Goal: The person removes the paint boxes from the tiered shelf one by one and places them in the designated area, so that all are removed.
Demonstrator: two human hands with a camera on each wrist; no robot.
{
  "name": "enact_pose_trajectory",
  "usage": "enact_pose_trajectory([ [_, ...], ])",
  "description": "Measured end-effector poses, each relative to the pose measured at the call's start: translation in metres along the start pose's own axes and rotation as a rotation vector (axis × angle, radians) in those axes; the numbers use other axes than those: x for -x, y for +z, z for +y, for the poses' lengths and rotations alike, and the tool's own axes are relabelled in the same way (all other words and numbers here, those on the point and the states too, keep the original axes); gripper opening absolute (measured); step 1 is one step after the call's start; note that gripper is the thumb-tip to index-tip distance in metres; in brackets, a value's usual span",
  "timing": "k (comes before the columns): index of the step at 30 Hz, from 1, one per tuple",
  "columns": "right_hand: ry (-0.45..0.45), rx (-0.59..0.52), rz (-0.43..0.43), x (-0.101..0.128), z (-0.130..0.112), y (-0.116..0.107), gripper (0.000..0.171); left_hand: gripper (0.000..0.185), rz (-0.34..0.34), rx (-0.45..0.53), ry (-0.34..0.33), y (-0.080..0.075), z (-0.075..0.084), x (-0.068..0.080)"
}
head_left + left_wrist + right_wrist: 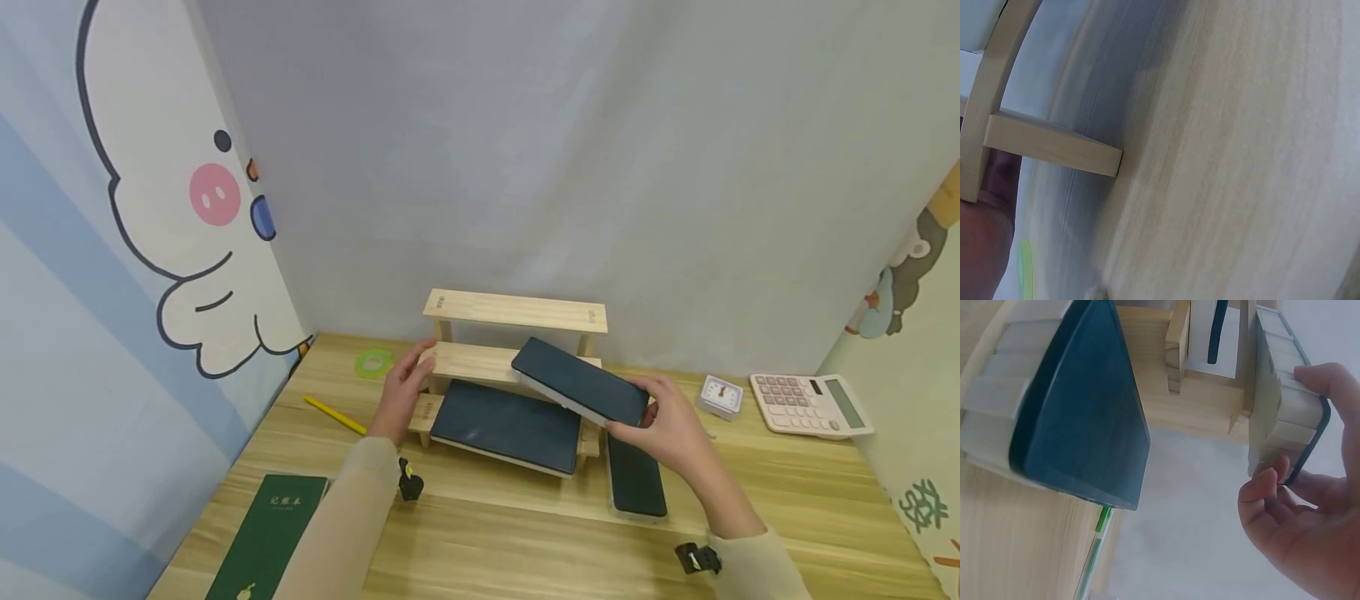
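Observation:
A pale wooden stepped rack [517,308] with three tiers stands at the back of the table. My left hand [405,387] grips the left end of its middle tier; in the left wrist view only part of that hand [985,250] shows beside the wood. My right hand [667,421] holds a white case with a dark blue top [577,379] by its right end, thumb and fingers at its edges. That case is tilted, its left end over the middle tier. A similar larger case [506,425] lies on the lowest tier, and another dark-topped case [636,475] lies on the table.
On the right are a small white clock [722,395] and a calculator [810,404]. A green tape roll [372,363] and a yellow pencil [333,412] lie to the left, with a green notebook [266,533] nearer. A grey curtain [525,167] hangs behind the rack.

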State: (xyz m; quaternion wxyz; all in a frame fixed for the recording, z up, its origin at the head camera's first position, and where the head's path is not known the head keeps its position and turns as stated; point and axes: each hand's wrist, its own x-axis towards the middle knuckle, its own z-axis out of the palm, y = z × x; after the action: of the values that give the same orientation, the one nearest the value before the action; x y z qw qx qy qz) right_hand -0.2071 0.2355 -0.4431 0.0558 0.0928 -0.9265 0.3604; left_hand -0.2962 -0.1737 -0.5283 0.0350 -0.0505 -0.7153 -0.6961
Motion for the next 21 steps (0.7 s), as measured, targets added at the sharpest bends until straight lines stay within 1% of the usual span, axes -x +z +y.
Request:
enact_pose_trajectory([
  [6, 0.034, 0.011, 0.016, 0.008, 0.002, -0.003, 0.073, 0.046, -0.009, 0.009, -0.01, 0.002, 0.004, 0.003],
  [14, 0.05, -0.031, 0.024, 0.014, 0.006, -0.009, 0.073, 0.047, -0.036, 0.032, -0.033, 0.004, 0.03, 0.016],
  [17, 0.045, -0.04, 0.029, 0.017, 0.008, -0.011, 0.073, 0.046, -0.035, 0.03, -0.03, 0.004, 0.033, 0.017],
  [21, 0.046, -0.038, 0.031, 0.022, 0.011, -0.013, 0.075, 0.046, -0.034, 0.025, -0.031, 0.004, 0.032, 0.017],
])
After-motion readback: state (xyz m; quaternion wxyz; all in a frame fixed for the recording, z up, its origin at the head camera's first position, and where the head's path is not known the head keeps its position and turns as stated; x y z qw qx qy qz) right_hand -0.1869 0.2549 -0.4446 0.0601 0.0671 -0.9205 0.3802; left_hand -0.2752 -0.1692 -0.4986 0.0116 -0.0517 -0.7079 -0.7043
